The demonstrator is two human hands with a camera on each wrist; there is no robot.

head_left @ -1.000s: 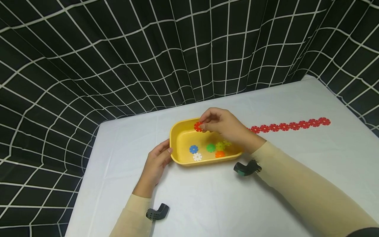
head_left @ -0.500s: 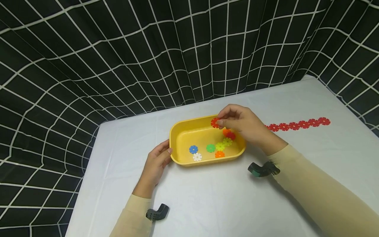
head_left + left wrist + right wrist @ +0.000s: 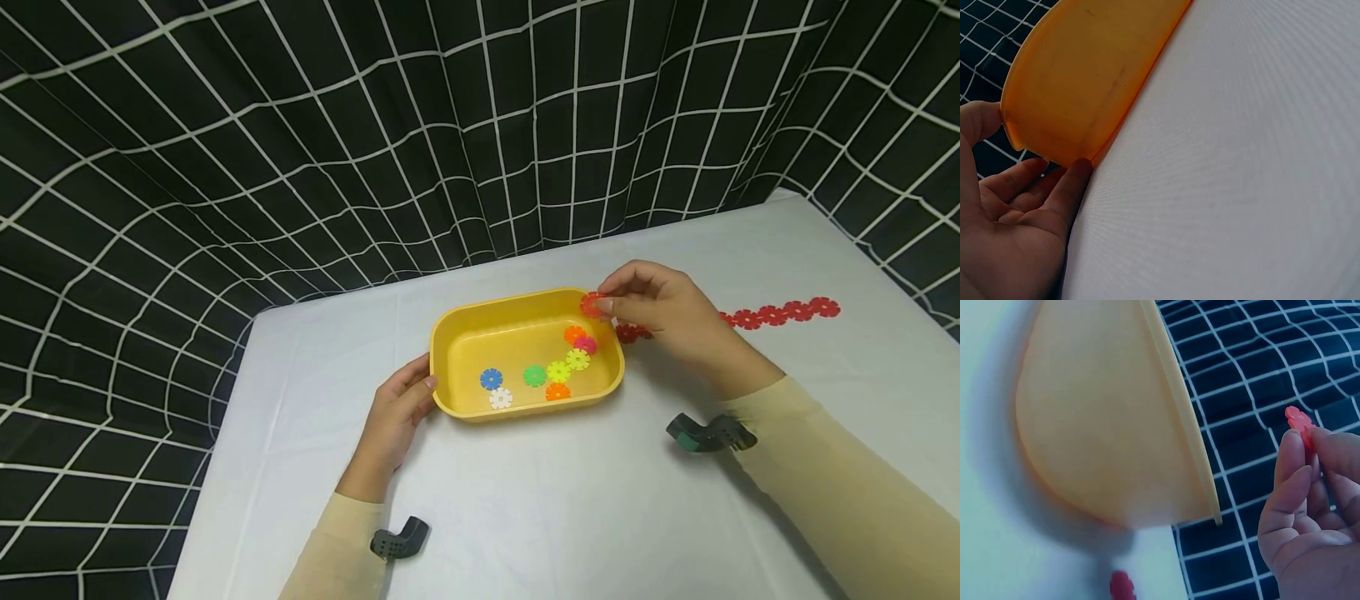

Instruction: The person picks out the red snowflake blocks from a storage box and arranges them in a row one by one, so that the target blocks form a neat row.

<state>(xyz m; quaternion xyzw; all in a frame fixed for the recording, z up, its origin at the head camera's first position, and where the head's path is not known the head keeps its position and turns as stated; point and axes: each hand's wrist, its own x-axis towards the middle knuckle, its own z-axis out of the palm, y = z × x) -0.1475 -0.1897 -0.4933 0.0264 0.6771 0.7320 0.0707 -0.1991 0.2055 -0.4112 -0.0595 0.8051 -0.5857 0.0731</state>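
Observation:
My right hand (image 3: 675, 317) pinches a red notched plastic disc (image 3: 592, 305) between thumb and fingertips, above the far right corner of a yellow tray (image 3: 480, 314). In the right wrist view the disc (image 3: 1300, 419) shows nearly edge-on at the fingertips. My left hand (image 3: 397, 408) holds the tray's left end; in the left wrist view its thumb is at the rim and a fingertip (image 3: 1079, 167) touches low on the wall. Right of the tray, a row of red discs (image 3: 772, 315) lies on the table, partly hidden by my right hand.
Inside the tray lie a blue disc (image 3: 491, 379), a white disc (image 3: 500, 398), a green disc (image 3: 535, 376), two yellow discs, two orange discs and a pink disc (image 3: 586, 345). A white cloth (image 3: 525, 500) covers the table. A black gridded curtain (image 3: 480, 125) hangs behind it.
My right hand has moved rightward with the red disc, from over the tray's middle to its far right corner, uncovering the discs at the tray's right side. My left hand stays in place.

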